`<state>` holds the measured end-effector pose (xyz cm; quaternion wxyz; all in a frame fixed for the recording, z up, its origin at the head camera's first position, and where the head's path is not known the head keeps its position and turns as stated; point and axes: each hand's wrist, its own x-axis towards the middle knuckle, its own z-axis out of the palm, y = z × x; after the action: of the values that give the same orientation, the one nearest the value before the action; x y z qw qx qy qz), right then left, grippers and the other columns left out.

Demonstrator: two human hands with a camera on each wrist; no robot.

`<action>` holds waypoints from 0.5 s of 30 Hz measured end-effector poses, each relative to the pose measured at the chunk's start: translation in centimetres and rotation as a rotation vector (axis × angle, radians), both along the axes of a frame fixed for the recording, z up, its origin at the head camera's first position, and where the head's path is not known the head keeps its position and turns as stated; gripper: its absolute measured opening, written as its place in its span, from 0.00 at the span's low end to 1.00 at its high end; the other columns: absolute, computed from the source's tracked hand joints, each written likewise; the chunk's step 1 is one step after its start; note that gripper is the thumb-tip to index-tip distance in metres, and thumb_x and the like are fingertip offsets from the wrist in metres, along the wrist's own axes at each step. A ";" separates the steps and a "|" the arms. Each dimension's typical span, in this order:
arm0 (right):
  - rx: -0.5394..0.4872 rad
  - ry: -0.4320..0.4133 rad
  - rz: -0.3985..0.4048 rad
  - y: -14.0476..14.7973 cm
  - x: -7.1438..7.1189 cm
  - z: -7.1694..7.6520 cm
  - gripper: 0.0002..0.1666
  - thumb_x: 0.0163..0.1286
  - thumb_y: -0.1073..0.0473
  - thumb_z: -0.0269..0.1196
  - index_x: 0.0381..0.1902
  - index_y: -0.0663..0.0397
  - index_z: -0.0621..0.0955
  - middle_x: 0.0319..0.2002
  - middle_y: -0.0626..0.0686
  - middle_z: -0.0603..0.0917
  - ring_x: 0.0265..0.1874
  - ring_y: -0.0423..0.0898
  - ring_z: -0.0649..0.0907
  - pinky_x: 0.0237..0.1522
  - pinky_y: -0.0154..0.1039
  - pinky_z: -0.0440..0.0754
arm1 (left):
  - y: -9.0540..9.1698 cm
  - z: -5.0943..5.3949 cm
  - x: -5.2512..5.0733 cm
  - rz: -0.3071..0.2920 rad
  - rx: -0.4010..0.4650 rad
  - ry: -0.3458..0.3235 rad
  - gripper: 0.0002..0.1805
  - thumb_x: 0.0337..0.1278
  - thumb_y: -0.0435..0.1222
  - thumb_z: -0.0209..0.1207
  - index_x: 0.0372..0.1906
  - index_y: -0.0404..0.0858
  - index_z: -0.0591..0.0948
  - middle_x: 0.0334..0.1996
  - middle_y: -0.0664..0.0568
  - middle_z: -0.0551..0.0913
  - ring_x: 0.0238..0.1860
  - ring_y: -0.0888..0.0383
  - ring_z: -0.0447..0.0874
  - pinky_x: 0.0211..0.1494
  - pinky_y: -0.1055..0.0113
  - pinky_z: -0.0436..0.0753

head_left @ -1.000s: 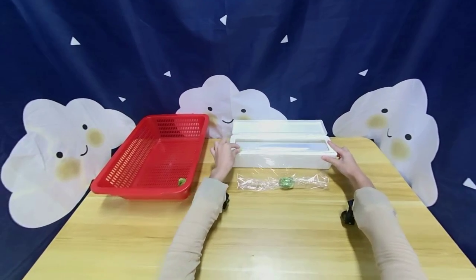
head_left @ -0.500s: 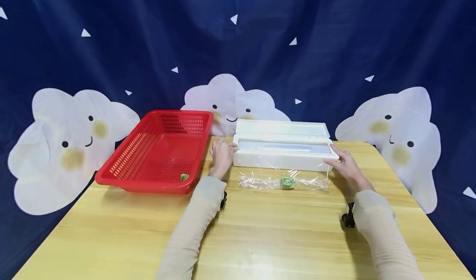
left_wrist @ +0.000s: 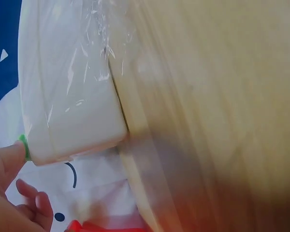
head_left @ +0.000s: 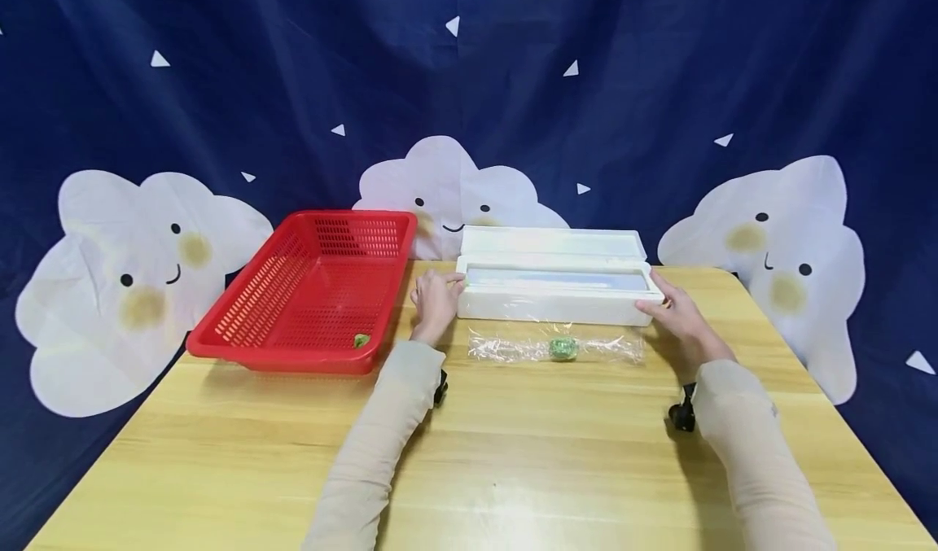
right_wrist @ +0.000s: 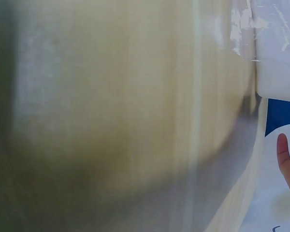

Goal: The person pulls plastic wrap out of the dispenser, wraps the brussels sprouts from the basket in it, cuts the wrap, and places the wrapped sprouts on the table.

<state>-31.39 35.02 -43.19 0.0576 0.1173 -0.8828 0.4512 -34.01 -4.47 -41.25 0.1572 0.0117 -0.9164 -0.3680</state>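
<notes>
A: Who has hold of what here?

B: A person's two bare hands flank a long white box (head_left: 484, 307) near the far edge of a wooden table (head_left: 557, 453). The right hand (head_left: 685, 323) grips the right end, thumb at the front and fingertips by the top corner, the gap between them narrow.

A: And the left?

B: The left hand (head_left: 437, 304) is at the opposite end, one fingertip on a green tab (left_wrist: 24, 146) at the corner, the other fingers curled clear of it. Whether that tip merely presses or also pinches, I cannot tell.

A: Why a hand at each end?

B: Probably for steadiness — a box that long could swivel if touched at one end alone. The right hand likely braces it.

A: What of the lid (head_left: 553, 243)?

B: Raised along the rear edge, which leaves the top uncovered. Clear film (head_left: 513, 345) runs down the front and onto the tabletop.

A: And that green piece (head_left: 563, 349)?

B: Just in front of the box, roughly midway along, amid the film. It looks wrapped, though glare blurs the detail; lying so close presumably keeps it within the sheet's width.

A: The red basket (head_left: 286, 360)?

B: It stands to the left, apart from the box — a smaller green scrap (head_left: 361, 340) in its near right corner, seemingly handy for the left arm.
</notes>
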 end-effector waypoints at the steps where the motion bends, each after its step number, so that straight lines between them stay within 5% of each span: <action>1: 0.014 0.002 0.007 0.0 0.0 0.1 0.43 0.65 0.61 0.58 0.70 0.60 0.48 0.66 0.70 0.55 0.57 0.56 0.65 0.54 0.33 0.63 | 0.1 0.1 0.1 -0.004 0.010 -0.006 0.12 0.54 0.38 0.60 0.44 0.48 0.84 0.46 0.42 0.77 0.50 0.45 0.69 0.51 0.53 0.63; 4: 0.036 -0.019 0.018 0.2 0.3 0.6 0.43 0.65 0.61 0.57 0.69 0.64 0.46 0.62 0.72 0.61 0.50 0.57 0.67 0.49 0.38 0.67 | 0.8 0.4 0.4 -0.022 0.020 -0.010 0.14 0.55 0.39 0.58 0.48 0.48 0.82 0.48 0.40 0.76 0.51 0.45 0.68 0.51 0.53 0.63; 8: 0.084 -0.079 -0.034 0.7 1.0 1.0 0.45 0.66 0.56 0.55 0.70 0.65 0.43 0.44 0.68 0.68 0.33 0.44 0.69 0.32 0.31 0.69 | 2.4 1.1 1.2 -0.060 0.004 0.018 0.15 0.56 0.40 0.58 0.50 0.48 0.81 0.47 0.41 0.76 0.50 0.46 0.68 0.51 0.54 0.64; 15: 0.154 0.003 -0.106 1.2 2.5 1.5 0.46 0.65 0.53 0.57 0.69 0.66 0.47 0.46 0.72 0.65 0.43 0.60 0.66 0.39 0.45 0.66 | 5.5 1.9 3.2 -0.225 -0.049 0.058 0.15 0.55 0.35 0.57 0.48 0.47 0.82 0.39 0.45 0.76 0.43 0.50 0.68 0.47 0.57 0.66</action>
<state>-28.85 36.23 -41.69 0.0737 0.0754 -0.9197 0.3783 -30.79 1.06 -39.31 0.1414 -0.1057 -0.9157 -0.3610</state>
